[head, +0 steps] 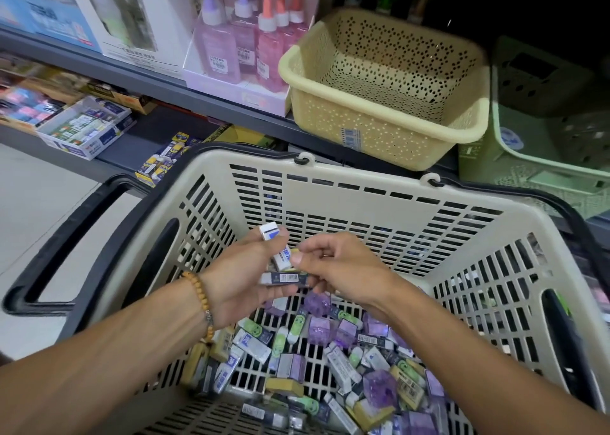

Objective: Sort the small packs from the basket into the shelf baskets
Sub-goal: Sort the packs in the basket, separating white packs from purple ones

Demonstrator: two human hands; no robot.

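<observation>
A beige shopping basket with black handles fills the lower view, its floor covered with several small packs in white, purple, green and yellow. Above its middle my left hand holds three small white-and-blue packs stacked between fingers and palm. My right hand meets it and pinches the white pack in the middle of that stack. On the shelf behind stands an empty cream perforated basket, and a pale green basket sits to its right.
Pink and purple glue bottles in a display box stand left of the cream basket. Open boxes of stationery lie on the lower shelf at left. The shelf edge runs diagonally above the shopping basket. Pale floor shows at left.
</observation>
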